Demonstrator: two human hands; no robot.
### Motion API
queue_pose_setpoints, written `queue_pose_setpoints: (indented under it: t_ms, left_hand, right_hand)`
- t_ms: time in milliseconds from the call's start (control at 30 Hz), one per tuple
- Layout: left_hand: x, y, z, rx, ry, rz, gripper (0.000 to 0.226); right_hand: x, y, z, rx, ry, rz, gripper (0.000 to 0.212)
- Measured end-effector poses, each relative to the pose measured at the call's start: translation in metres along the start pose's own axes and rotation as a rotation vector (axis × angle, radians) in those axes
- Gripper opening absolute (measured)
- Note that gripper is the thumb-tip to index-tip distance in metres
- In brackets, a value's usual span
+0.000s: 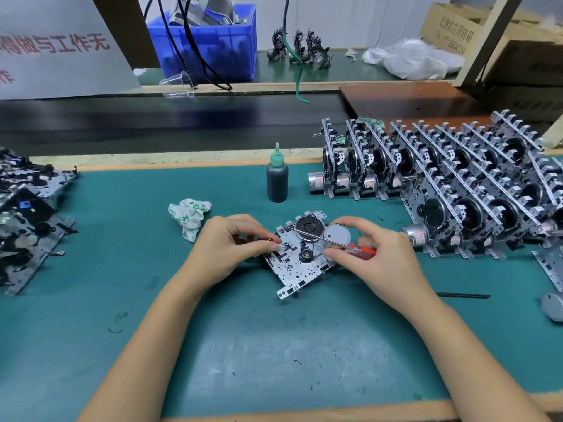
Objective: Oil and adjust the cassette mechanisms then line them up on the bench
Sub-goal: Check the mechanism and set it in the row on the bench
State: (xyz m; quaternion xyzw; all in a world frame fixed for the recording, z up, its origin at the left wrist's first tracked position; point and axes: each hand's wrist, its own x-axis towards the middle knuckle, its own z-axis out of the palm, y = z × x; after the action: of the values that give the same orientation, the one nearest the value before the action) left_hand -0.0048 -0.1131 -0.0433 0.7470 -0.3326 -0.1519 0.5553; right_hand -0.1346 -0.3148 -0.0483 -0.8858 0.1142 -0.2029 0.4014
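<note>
A metal cassette mechanism (297, 269) lies flat on the green bench mat (274, 345), black flywheel and grey motor facing up. My left hand (225, 251) pinches a small part at the mechanism's left edge. My right hand (374, 257) holds a red-handled screwdriver (362, 249) whose thin shaft lies across the flywheel, with fingertips touching the motor side. A dark oil bottle (277, 178) with a green nozzle stands upright behind the mechanism. Several finished mechanisms (441, 178) stand on edge in rows at the right.
A crumpled white-green rag (189, 216) lies left of my hands. A heap of mechanisms (27, 220) fills the left edge. A thin black tool (463, 296) and a grey motor (553, 306) lie at the right. A blue bin (213, 41) and white bag (414, 59) sit beyond the belt.
</note>
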Motion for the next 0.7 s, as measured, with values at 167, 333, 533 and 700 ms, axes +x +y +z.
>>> queue_pose_setpoints:
  t_ms: [167,333,533,700]
  left_hand:
    - [-0.0001,0.0000,-0.0040,-0.004,-0.041,-0.002,0.012]
    - [0.0004,-0.0005,-0.0046,0.047,-0.020,0.024,0.012]
    - [-0.0002,0.0020,-0.0089,0.010,-0.012,0.001,0.011]
    - [-0.0007,0.0040,-0.0046,0.016,0.017,0.001,0.010]
  right_hand:
    - [-0.0003,-0.0002,-0.0002,-0.009,0.001,0.001,0.027]
    - [0.0008,0.0011,-0.0006,-0.013,-0.001,0.003,0.027]
    - [0.0007,0.0029,-0.0006,-0.017,0.002,0.006,0.027]
    - [0.0009,0.0034,-0.0012,-0.016,-0.005,0.008,0.032]
